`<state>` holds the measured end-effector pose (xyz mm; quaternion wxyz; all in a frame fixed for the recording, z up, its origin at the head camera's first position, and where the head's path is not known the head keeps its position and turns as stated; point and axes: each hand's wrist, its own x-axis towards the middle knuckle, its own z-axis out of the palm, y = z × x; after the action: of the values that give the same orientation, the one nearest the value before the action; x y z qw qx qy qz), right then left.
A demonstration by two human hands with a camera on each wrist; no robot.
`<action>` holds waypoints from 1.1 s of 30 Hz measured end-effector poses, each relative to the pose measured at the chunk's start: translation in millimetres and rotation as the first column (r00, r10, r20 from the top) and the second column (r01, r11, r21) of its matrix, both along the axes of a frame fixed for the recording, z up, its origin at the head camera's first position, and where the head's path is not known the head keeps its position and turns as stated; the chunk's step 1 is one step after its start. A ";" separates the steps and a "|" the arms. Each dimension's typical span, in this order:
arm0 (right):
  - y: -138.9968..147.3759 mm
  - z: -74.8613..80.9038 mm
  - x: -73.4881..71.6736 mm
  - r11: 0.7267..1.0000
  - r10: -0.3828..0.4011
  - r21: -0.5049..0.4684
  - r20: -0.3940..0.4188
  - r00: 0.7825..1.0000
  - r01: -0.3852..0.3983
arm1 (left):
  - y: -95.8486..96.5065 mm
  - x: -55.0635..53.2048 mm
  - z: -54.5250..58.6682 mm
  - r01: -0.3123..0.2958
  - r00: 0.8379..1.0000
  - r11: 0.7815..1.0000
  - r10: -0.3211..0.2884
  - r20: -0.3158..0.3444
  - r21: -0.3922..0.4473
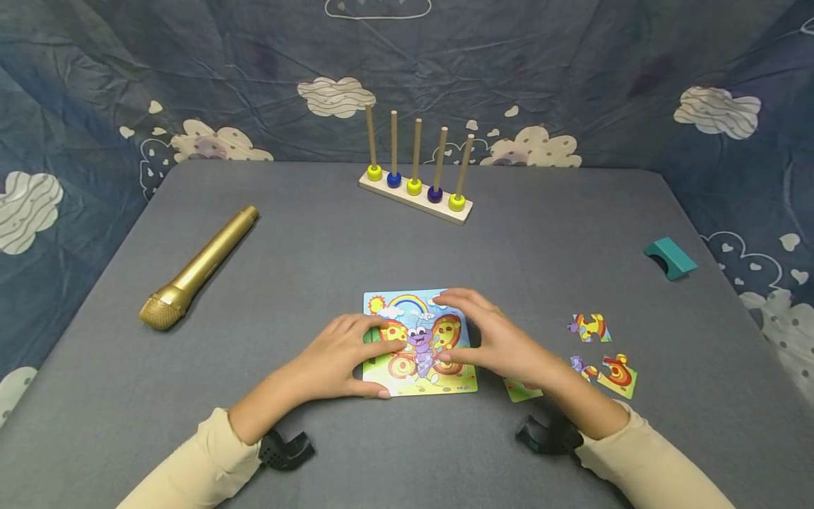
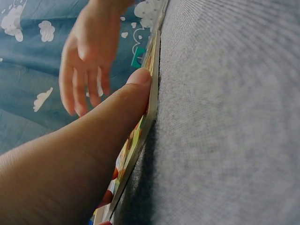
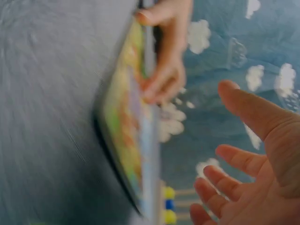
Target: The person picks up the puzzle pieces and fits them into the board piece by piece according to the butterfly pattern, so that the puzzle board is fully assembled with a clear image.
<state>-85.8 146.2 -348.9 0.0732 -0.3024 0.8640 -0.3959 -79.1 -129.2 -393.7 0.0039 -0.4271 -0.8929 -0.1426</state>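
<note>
A butterfly jigsaw puzzle in a flat rectangular board lies on the table, with a rainbow and a sun in its picture. My left hand rests on its left side, fingers spread over the picture and thumb along the near edge. Over the right side of the puzzle is my right hand, its fingers and thumb apart. In the right wrist view this hand holds nothing and stands off from the board. One loose puzzle piece shows partly from beneath the right forearm.
Several loose puzzle pieces, among them a yellow one and a red-spiral one, lie to the right. A gold microphone lies at left, a pegged bead stand at the back and a teal arch block at far right.
</note>
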 end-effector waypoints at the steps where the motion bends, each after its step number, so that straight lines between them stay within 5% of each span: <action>1: 6.3 4.3 1.6 1.000 -0.010 -0.007 -0.026 1.000 0.010 | 0.1 0.1 -0.2 0.000 1.000 1.000 0.000 0.001 0.001; 5: 36.6 20.1 9.8 0.995 -0.097 -0.031 -0.125 0.987 0.094 | 0.4 0.5 -1.0 -0.004 1.000 1.000 0.004 0.004 0.001; 12: 92.6 27.9 24.6 0.959 -0.281 -0.081 -0.227 0.932 0.270 | 0.4 1.1 -0.9 -0.010 1.000 1.000 0.010 0.004 -0.006; 17: 135.0 4.6 23.2 0.920 -0.392 -0.091 -0.185 0.901 0.381 | 0.5 1.0 0.3 -0.004 1.000 1.000 0.004 0.007 0.001; 24: 182.2 -50.1 10.1 0.882 -0.468 -0.043 -0.179 0.865 0.469 | 0.6 0.5 0.6 -0.001 1.000 1.000 0.001 0.013 -0.002; 27: 184.6 -54.4 10.2 0.875 -0.480 -0.025 -0.172 0.860 0.483 | 0.0 0.5 0.0 -0.003 1.000 1.000 0.003 0.014 -0.006; 33: 172.4 -37.0 16.9 0.879 -0.469 0.053 -0.086 0.879 0.474 | -0.7 0.4 -0.9 -0.004 1.000 1.000 0.004 0.017 -0.002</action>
<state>-68.9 318.6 -385.9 -0.0449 -0.0937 0.9274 -0.3593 -78.6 -129.9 -394.6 -0.0040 -0.4242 -0.8938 -0.1455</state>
